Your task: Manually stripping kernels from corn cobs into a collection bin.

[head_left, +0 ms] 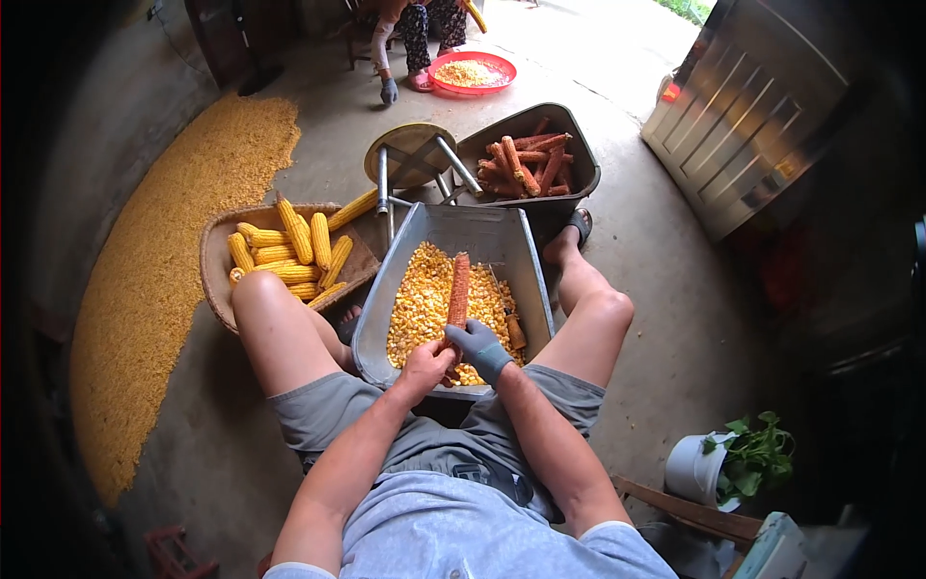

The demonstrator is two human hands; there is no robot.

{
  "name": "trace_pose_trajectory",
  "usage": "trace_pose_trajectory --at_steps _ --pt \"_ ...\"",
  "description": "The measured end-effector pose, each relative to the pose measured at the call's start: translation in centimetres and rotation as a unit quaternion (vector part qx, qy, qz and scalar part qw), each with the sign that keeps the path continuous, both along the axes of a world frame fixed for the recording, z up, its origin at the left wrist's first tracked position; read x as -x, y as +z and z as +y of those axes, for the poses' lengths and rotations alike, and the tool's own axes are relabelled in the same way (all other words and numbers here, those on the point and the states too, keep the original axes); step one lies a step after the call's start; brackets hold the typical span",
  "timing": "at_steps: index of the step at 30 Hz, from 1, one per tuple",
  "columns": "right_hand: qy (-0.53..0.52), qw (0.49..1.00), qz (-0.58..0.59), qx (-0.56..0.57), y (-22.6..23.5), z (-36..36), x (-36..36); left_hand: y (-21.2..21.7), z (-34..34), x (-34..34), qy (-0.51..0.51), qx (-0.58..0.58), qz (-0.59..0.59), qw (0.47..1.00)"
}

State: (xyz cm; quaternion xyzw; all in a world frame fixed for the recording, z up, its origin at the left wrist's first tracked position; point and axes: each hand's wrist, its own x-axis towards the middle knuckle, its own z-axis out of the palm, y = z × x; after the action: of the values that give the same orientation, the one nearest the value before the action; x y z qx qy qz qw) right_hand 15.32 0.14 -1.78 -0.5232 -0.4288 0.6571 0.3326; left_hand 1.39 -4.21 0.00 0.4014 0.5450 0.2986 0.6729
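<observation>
Red-brown bare corn cob [458,289] stands over the metal tray [526,261] of loose yellow kernels [420,299]. Left hand [424,365], bare, grips its bottom end. Right hand [479,349], in a grey glove, wraps around it too.

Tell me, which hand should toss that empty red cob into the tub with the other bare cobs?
Probably the right hand. It wears a grey glove, already grips the cob, and the tub of bare cobs sits ahead on that side. The left hand only touches the cob's bottom end.

Reddish-brown cob [459,288], yellow kernels [422,307]
</observation>
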Motion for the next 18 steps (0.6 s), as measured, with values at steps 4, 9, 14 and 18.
trace_pose_trajectory --at_steps 4,9,14,18 --pt "0.143 0.941 -0.298 -0.069 0.5 0.7 -1.5 -0.1 -0.4 0.5 -0.154 -0.036 0.189 0.969" --pt "0.059 0.941 -0.313 -0.115 5.0 7.9 -4.7 -1.2 -0.6 0.7 -0.103 -0.088 0.168 0.976" --pt "-0.218 0.824 -0.42 -0.312 11.4 19.7 -10.9 -0.8 -0.9 -0.1 -0.144 -0.104 0.173 0.969" --pt "-0.248 0.837 -0.352 -0.339 9.4 17.2 -9.8 -1.2 -1.2 0.8 -0.128 -0.132 0.192 0.964"
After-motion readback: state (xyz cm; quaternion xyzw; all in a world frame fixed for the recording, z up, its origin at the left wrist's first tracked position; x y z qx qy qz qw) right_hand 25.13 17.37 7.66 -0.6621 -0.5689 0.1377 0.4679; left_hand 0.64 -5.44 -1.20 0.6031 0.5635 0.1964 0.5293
